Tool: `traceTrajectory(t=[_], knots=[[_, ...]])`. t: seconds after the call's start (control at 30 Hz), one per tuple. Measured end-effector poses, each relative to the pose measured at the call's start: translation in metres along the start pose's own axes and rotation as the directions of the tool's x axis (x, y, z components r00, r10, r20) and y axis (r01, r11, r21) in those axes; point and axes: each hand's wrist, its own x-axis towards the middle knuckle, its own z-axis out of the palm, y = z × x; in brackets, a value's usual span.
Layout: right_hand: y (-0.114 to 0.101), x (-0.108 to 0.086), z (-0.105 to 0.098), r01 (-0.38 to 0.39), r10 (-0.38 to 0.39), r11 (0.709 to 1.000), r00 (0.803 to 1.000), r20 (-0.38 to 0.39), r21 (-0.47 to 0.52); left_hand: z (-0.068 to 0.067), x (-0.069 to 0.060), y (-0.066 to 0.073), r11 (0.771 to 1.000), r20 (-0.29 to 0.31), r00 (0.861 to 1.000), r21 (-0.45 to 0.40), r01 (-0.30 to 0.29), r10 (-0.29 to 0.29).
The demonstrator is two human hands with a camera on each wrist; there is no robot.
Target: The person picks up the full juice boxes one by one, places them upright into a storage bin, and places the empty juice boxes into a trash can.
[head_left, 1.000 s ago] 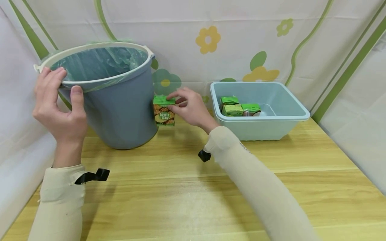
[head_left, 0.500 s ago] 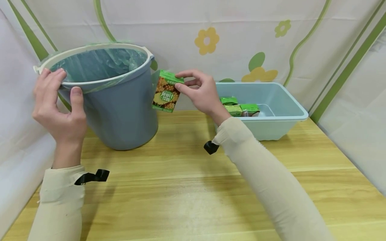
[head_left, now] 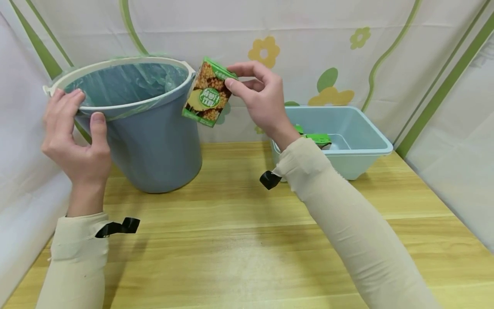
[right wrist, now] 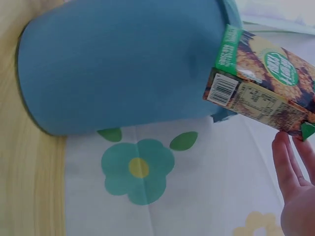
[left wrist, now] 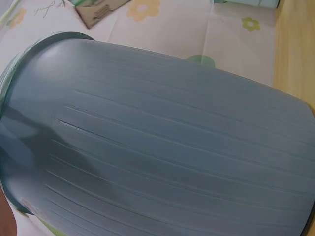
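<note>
My right hand [head_left: 260,92] pinches the top end of a small green-and-brown snack box [head_left: 208,95] between thumb and fingers. The box hangs tilted beside the right rim of a blue-grey bucket [head_left: 162,141]; in the right wrist view its barcode side [right wrist: 256,101] shows. A thin, clear green bag lines the bucket [head_left: 127,81]. At the bucket's front left, my left hand [head_left: 79,133] grips the pale rim, thumb outside and fingers over the top. In the left wrist view, the bucket's ribbed wall [left wrist: 172,128] fills most of the picture.
On the right of the wooden table [head_left: 216,240] stands a light blue plastic basin [head_left: 343,159]. Green boxes [head_left: 319,139] lie in it, partly hidden by my right wrist. Behind everything hangs a white flowered cloth [head_left: 301,51].
My right hand has lifted the snack box from low beside the bucket up to rim height, and the box has tilted. The left hand has stayed on the rim.
</note>
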Motion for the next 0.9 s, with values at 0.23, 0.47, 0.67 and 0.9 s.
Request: traceTrajectory(t=[0.23,0.47,0.67,0.9], knots=[[-0.01,0.006,0.007,0.001,0.007,0.995,0.997,-0.078,0.102,0.001,-0.001,-0.001,1.0,0.004,1.0,-0.003,0.004,-0.004],[-0.016,0.008,0.021,-0.009,0.045,0.972,0.988,-0.145,0.236,0.001,0.0,-0.002,1.0,0.006,1.0,0.001,0.003,-0.003],[-0.021,0.012,0.043,-0.036,0.088,0.951,0.984,-0.155,0.307,0.0,0.0,-0.002,1.0,0.015,1.0,0.008,0.005,-0.005],[-0.022,0.016,0.062,-0.071,0.109,0.966,0.983,-0.145,0.248,0.002,-0.001,-0.001,1.0,0.006,1.0,-0.002,0.003,-0.003]])
